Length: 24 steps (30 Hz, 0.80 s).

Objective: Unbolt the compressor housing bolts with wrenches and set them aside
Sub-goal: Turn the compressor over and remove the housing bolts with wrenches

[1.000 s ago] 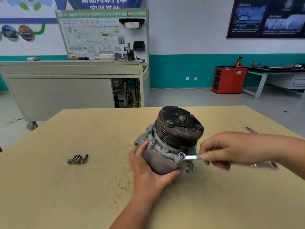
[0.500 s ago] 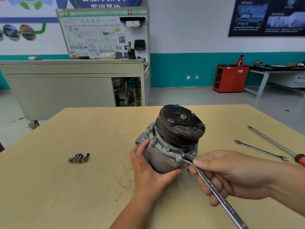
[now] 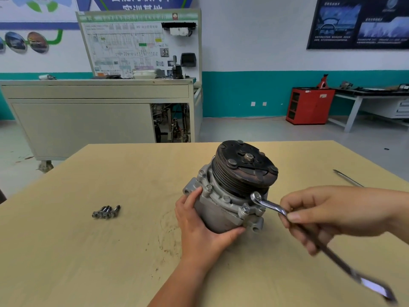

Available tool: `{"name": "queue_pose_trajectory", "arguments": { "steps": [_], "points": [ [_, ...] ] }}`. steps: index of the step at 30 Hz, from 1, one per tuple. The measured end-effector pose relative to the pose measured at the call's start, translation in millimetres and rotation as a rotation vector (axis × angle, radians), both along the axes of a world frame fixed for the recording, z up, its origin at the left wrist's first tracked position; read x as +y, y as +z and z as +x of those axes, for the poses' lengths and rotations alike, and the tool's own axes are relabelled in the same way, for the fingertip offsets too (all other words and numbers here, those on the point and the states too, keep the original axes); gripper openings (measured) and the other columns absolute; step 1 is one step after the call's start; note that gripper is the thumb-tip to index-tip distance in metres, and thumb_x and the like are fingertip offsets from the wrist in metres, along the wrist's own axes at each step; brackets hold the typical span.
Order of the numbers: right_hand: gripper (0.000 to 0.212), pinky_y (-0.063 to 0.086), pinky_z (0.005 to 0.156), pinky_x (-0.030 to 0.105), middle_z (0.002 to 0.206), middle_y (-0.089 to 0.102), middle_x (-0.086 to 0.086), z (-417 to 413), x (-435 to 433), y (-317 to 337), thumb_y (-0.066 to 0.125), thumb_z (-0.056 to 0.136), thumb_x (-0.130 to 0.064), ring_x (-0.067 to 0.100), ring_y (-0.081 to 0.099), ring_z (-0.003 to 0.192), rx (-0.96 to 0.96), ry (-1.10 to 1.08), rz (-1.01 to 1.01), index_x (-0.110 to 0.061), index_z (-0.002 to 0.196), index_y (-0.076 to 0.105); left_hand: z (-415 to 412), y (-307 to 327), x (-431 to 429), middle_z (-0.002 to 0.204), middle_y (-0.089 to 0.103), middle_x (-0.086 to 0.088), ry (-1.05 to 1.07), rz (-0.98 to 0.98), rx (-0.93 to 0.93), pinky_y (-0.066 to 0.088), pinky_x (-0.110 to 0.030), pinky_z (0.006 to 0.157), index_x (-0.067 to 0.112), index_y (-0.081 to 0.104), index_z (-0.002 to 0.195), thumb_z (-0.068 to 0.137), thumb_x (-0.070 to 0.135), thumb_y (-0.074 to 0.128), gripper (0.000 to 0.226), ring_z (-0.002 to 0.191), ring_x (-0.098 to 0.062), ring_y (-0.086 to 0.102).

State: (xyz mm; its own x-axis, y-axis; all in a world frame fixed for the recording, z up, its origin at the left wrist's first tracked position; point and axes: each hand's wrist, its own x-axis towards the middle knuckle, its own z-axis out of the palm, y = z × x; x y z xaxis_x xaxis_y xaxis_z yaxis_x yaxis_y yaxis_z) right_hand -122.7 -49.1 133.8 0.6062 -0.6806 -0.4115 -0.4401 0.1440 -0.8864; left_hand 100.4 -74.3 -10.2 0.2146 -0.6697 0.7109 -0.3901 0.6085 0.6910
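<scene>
The compressor sits near the middle of the desk, its dark pulley tilted up and away. The left hand has its grip wrapped round the near-left side of the grey housing. To the compressor's right, the right hand pinches the wrench between its thumb and curled fingers. The ring end is against the flange just under the pulley rim (whatever bolt head lies beneath is hidden by the ring). Several seated bolts show along the flange left of it. A cluster of loose bolts lies well left of the compressor. Right of the compressor, a thin tool is partly hidden by the right hand.
</scene>
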Motion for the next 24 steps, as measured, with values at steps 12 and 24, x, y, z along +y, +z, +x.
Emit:
{"name": "queue_pose_trajectory", "arguments": {
  "steps": [12, 24],
  "points": [
    [0.025, 0.051, 0.043, 0.022, 0.063, 0.068, 0.011, 49.0, 36.5, -10.4, 0.053, 0.075, -0.030, 0.022, 0.069, 0.054, -0.322, -0.155, 0.216, -0.008, 0.086, 0.054, 1.5, -0.9, -0.1, 0.128, 0.025, 0.024, 0.016, -0.043, -0.040, 0.041, -0.048, 0.101, 0.055, 0.021, 0.130, 0.046, 0.057, 0.083, 0.104, 0.120, -0.026, 0.040],
    [0.018, 0.045, 0.062, 0.014, 0.067, 0.066, -0.012, 9.8, -20.0, 19.8, 0.057, 0.091, -0.032, 0.000, 0.062, 0.064, 0.370, 0.046, -0.514, -0.031, 0.076, 0.067, 4.8, 5.0, 4.5, 0.127, 0.027, 0.012, -0.035, 0.033, -0.081, 0.034, -0.043, 0.108, 0.058, 0.017, 0.135, 0.047, 0.061, 0.077, 0.107, 0.125, -0.025, 0.037]
  ]
}}
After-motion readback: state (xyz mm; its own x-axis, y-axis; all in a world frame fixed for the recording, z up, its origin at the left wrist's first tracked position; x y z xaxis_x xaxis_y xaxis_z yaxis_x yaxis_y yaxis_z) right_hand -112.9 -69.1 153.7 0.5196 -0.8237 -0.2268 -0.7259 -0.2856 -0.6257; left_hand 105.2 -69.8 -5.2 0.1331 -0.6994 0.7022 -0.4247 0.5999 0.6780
